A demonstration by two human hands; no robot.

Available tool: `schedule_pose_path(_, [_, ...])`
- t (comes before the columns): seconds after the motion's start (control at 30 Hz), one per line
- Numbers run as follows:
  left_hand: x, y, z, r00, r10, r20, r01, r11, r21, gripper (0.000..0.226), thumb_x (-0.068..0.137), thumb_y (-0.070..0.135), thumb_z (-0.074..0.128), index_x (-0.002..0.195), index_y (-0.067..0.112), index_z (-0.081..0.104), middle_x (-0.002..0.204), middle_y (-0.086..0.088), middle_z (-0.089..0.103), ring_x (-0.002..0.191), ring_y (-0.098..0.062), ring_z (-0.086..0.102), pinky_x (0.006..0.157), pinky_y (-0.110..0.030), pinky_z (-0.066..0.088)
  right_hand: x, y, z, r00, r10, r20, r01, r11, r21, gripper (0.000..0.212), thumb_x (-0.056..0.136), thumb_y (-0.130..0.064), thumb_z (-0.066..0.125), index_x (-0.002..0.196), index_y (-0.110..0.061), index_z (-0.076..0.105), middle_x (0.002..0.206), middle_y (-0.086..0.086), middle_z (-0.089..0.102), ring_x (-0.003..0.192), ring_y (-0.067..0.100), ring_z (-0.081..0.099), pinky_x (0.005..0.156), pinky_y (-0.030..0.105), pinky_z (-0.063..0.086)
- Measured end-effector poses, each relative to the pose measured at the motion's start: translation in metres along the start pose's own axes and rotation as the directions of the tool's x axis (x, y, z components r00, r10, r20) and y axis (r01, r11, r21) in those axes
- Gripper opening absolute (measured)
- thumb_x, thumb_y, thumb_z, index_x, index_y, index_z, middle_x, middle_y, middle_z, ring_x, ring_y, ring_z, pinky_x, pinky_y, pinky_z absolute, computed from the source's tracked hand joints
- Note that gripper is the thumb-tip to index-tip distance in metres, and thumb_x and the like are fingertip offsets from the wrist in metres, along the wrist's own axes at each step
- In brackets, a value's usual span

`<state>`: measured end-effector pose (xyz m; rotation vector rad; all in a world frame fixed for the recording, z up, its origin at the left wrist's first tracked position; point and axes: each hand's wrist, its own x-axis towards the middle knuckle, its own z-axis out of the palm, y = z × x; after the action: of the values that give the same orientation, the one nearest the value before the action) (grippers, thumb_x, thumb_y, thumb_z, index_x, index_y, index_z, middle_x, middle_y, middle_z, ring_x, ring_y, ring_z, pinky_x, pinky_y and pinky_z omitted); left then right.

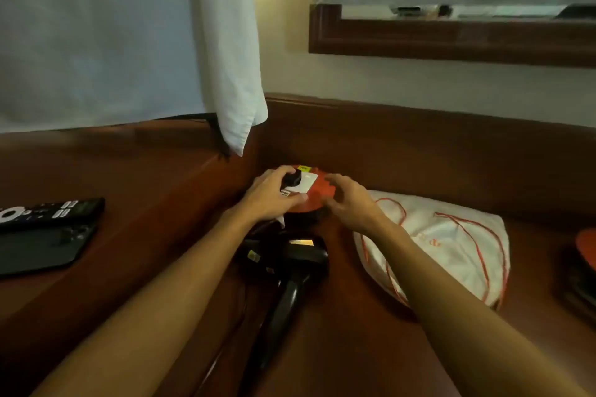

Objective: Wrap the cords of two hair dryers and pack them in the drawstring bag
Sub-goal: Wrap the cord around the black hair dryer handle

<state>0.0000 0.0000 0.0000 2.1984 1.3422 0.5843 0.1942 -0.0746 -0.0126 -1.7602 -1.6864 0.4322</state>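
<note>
I had both hands on the dryer at the far middle of the desk, close to the corner. My left hand had its fingers curled over the black plug and the white tag on top of the red body, pinching them there. My right hand sat on the red body's right side, fingers bent against it; whether it truly gripped I could not tell.

By my reading the task was early. The cord ran loose from the dryer down the desk toward me, so the wrapping looked barely begun. The bag, white with red drawstring, lay flat on the desk just right of the dryer, and I judged it held nothing yet. A red-and-black shape at the right edge may have been the second dryer, too cropped to be sure. Left to do, as I judged it: coil both cords, open the bag, put both dryers in, pull the string.

The dryer's long axis ran near-to-far. The black handle pointed back toward me, tipped slightly left, and the red head pointed away at the wall. Which way the nozzle faced was hidden under my hands.

A remote and a phone lay at far left.
</note>
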Motion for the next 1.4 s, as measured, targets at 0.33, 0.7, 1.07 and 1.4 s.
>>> schedule_pose_path(0.33, [0.026,-0.024,0.026,0.986,-0.081,0.146,0.042,0.966,0.253,0.088,0.092,0.069,0.052,0.16,0.047,0.0,0.172,0.007,-0.001,0.158,-0.028,-0.004,0.121,-0.063,0.019,0.059,0.033,0.043,0.995,-0.069,0.071,0.077,0.991,-0.114,0.046,0.104,-0.043,0.045,0.148,-0.032,0.047,0.161,-0.003,0.033,0.148,0.026,0.019,0.115,0.058,0.026])
schedule_pose_path(0.7, [0.025,-0.024,0.027,0.988,-0.077,0.136,0.043,0.969,0.242,0.088,0.094,0.067,0.052,0.16,0.045,-0.002,0.172,0.007,-0.001,0.158,-0.028,-0.006,0.122,-0.062,0.018,0.06,0.037,0.043,0.995,-0.092,0.027,0.095,0.988,-0.121,0.045,0.103,-0.043,0.045,0.147,-0.03,0.049,0.153,-0.002,0.038,0.127,0.023,0.031,0.107,0.048,0.035])
schedule_pose_path(1.07, [0.016,-0.021,0.024,0.979,-0.128,0.158,0.107,0.985,0.136,0.108,0.087,0.073,0.058,0.158,0.042,-0.017,0.172,-0.003,-0.009,0.158,-0.031,-0.008,0.122,-0.063,0.016,0.077,0.018,0.026,0.987,0.019,0.158,0.018,0.974,-0.227,0.05,0.101,-0.051,0.045,0.144,-0.027,0.051,0.152,0.003,0.038,0.138,0.029,0.029,0.112,0.054,0.027])
schedule_pose_path(1.4, [0.02,-0.036,0.023,0.984,-0.119,0.133,0.117,0.993,0.024,0.146,0.068,0.071,0.079,0.154,0.031,-0.032,0.172,-0.004,-0.003,0.158,-0.03,0.006,0.121,-0.058,0.024,0.106,-0.021,0.025,0.914,-0.093,0.394,0.284,0.842,-0.46,0.066,0.101,-0.032,0.052,0.155,-0.047,0.018,0.141,0.008,0.044,0.132,0.034,0.037,0.107,0.058,0.035])
